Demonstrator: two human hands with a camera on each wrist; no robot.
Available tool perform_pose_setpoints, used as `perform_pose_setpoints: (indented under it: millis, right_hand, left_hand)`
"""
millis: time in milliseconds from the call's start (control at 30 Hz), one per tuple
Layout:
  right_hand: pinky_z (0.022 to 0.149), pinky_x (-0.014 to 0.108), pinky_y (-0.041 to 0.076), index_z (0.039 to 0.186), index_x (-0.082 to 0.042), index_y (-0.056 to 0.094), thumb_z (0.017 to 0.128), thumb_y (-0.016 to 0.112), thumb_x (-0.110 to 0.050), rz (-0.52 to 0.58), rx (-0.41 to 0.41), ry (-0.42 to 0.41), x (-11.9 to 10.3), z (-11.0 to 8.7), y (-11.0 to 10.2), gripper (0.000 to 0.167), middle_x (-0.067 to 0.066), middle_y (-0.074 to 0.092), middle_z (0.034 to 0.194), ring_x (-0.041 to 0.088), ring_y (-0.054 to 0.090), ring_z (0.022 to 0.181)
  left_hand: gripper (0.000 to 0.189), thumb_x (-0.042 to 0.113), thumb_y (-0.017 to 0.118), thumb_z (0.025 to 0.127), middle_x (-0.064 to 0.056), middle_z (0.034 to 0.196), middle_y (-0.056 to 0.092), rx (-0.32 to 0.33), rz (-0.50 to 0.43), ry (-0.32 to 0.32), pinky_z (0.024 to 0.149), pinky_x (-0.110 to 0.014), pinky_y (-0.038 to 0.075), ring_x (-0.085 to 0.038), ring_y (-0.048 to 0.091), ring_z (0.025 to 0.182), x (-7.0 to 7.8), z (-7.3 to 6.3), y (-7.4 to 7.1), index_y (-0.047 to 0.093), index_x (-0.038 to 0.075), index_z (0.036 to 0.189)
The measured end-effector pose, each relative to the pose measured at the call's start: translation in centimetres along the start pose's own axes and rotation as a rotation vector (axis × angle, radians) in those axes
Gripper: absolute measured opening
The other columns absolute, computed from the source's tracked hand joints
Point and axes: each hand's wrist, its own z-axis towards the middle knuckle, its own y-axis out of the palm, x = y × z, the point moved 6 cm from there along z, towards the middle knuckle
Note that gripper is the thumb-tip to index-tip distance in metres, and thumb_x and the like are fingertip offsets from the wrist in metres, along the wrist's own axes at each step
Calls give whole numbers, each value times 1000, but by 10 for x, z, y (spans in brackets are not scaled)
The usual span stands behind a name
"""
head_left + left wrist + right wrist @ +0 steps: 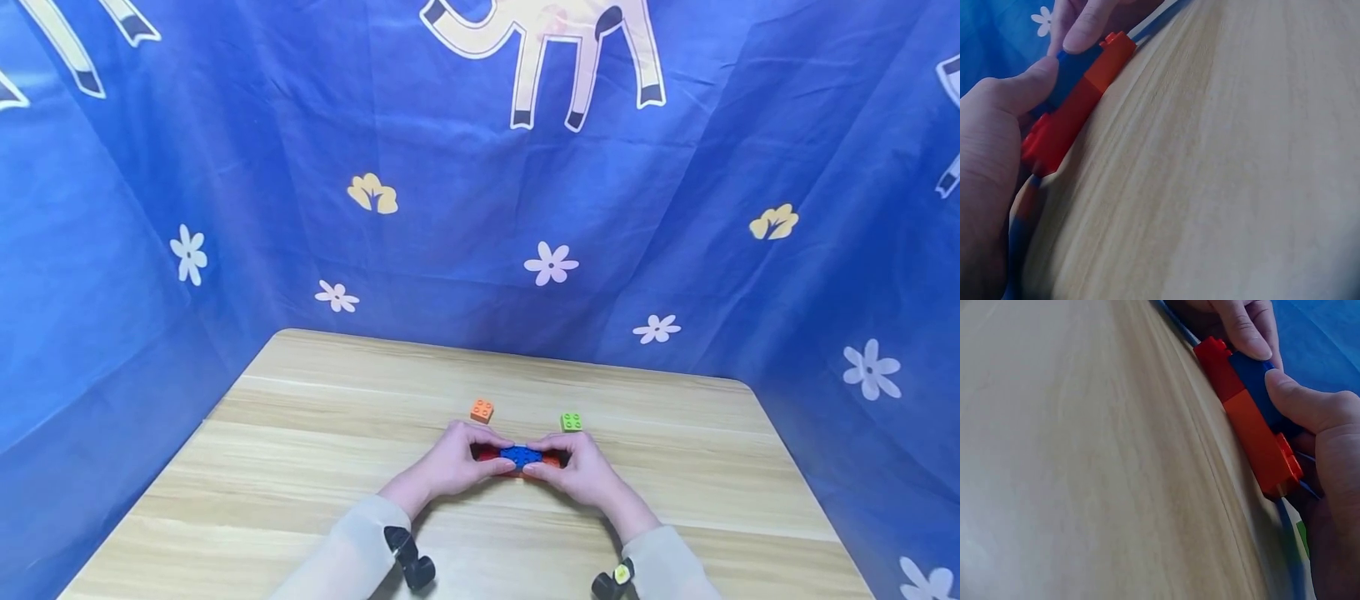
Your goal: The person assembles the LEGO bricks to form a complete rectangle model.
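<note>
A blue building brick (521,457) lies across the tops of a red brick (1074,122) and an orange brick (1259,445), which stand end to end on the table. My left hand (463,457) pinches the blue brick from the left, thumb on the near side and fingers on the far side. From the right, my right hand (583,468) grips the same brick in a matching pinch. Both thumbs come close together at its near face. Studs of the red and orange bricks show beyond each end of the blue one in the wrist views.
Behind the left hand sits a small orange brick (482,410). A small lime green brick (572,422) sits behind the right hand. The wood-grain table (360,400) is bordered at the back and sides by a blue printed cloth (450,275).
</note>
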Motion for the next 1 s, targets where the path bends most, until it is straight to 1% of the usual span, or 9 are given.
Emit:
perform_pose_setpoints:
  millis: [267, 400, 467, 600, 800, 1000]
  right_hand:
    - [96, 31, 56, 115, -15, 84, 87, 91, -27, 21, 24, -16, 4, -3, -3, 31, -5, 78, 110, 17, 71, 106]
    - [96, 31, 56, 116, -19, 83, 87, 91, -32, -2, 22, -5, 4, -1, -3, 32, -7, 78, 111, 16, 71, 107]
    - [96, 31, 55, 117, -22, 83, 87, 90, -36, -16, 10, 9, 4, 1, -2, 33, -11, 77, 111, 14, 70, 107]
    - [95, 32, 56, 119, -22, 82, 89, 88, -38, -34, -26, 23, 0, 1, -2, 35, -12, 77, 112, 12, 69, 107]
    - [92, 32, 57, 120, -18, 81, 91, 85, -43, -71, -102, -14, -11, 6, -4, 39, -13, 77, 111, 10, 70, 103]
    - [94, 32, 57, 123, -18, 80, 91, 84, -45, -87, -107, -27, -13, 7, -4, 41, -14, 76, 112, 10, 70, 106]
  left_hand:
    - [32, 38, 85, 92, 15, 107, 76, -37, 21, 38, 93, -29, 56, -5, 70, 101, 5, 5, 3, 83, 18, 118]
    - [31, 36, 86, 92, 16, 105, 76, -26, 16, 33, 92, -29, 56, -5, 70, 100, 2, 6, 2, 83, 18, 117]
    - [30, 36, 87, 91, 16, 105, 76, -21, 15, 25, 92, -28, 56, -5, 70, 99, 1, 6, 1, 83, 19, 116]
    - [30, 36, 87, 91, 16, 104, 77, -15, 6, 15, 90, -29, 57, -6, 70, 99, 1, 4, 1, 83, 19, 115]
    - [30, 39, 86, 91, 17, 104, 76, 12, 16, -20, 91, -30, 56, -6, 69, 100, 0, 0, 0, 84, 21, 115]
    - [30, 40, 87, 91, 17, 104, 76, 23, 28, -25, 92, -31, 55, -7, 69, 101, 0, -2, -2, 84, 22, 114]
